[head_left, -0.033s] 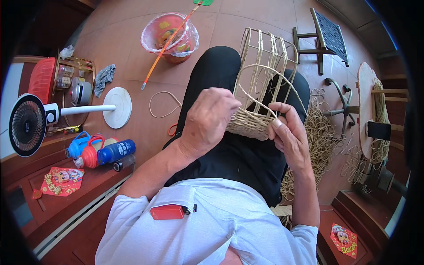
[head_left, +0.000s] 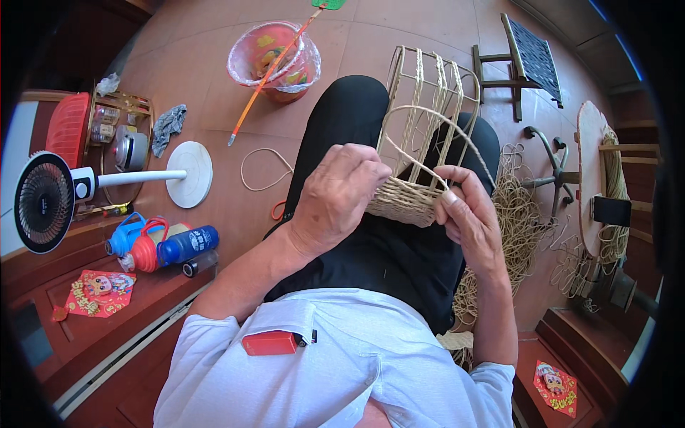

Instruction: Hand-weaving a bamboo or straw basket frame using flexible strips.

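Head view shows a partly woven basket [head_left: 403, 202] on the person's lap [head_left: 357, 260], its unwoven end pointing away from the body. The right hand [head_left: 467, 215] has its grip closed, thumb and forefinger pinching a pale strand [head_left: 416, 107] that loops across the basket. The left hand [head_left: 344, 189] curls at the weave's left edge; whether its grip holds anything, I cannot tell. Tangled cord [head_left: 517, 221] lies rightward.

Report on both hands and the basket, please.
Left hand curled at the basket. Right hand pinching cord. Basket partly woven. Possibly in the way: cord arching across it.
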Available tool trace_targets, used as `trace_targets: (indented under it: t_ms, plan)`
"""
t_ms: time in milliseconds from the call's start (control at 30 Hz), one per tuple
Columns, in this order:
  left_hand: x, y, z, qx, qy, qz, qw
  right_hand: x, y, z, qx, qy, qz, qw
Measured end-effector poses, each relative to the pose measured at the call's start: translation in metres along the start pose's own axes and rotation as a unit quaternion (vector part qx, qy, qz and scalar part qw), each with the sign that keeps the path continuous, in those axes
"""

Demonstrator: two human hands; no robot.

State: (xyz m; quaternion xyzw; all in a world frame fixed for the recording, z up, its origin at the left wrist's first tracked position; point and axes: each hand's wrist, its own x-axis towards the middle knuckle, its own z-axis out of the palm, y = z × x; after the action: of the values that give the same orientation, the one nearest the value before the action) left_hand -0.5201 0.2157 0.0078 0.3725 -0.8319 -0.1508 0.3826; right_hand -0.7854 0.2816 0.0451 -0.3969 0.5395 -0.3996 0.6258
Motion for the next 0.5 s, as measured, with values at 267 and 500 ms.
trace_targets:
  t_ms: [267, 500]
  plan:
    - [0.013, -0.001, 0.003, -0.016, -0.058, 0.028, 0.998, 0.007, -0.033, -0.062, -0.125, 0.069, -0.030, 0.989]
    - [0.022, 0.007, 0.024, 0.013, -0.007, -0.016, 1.000, -0.004, -0.062, -0.078, -0.072, 0.195, -0.241, 0.948]
